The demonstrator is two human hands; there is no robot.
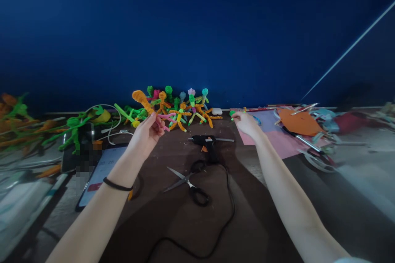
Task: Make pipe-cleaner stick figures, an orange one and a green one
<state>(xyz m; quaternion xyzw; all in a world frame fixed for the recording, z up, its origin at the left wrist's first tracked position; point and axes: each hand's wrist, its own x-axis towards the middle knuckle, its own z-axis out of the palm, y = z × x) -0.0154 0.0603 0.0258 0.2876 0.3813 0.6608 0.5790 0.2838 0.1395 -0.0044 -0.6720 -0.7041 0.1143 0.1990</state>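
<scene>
My left hand point(147, 133) is closed round an orange pipe-cleaner figure point(142, 99), its thick orange end pointing up and left and pink limbs sticking out to the right. Farther right, near the wall, my right hand point(245, 122) pinches a small green fuzzy piece point(232, 113); its fingers partly hide it. Between the hands stand several pipe-cleaner figures point(182, 111) in orange, green, pink and blue. A black glue gun point(210, 143) lies on its side with a glue stick at its back. In front of it are spread scissors point(187, 179) with black handles.
To the left lie a phone point(100, 181) with a lit screen, a white cable point(115, 135) and green pipe-cleaner pieces point(73, 127). Pink paper point(247, 133), orange paper point(299, 122) and tools are on the right. A white earbud case point(217, 111) sits by the blue wall point(197, 28). The glue gun's cord point(230, 197) curves across the table.
</scene>
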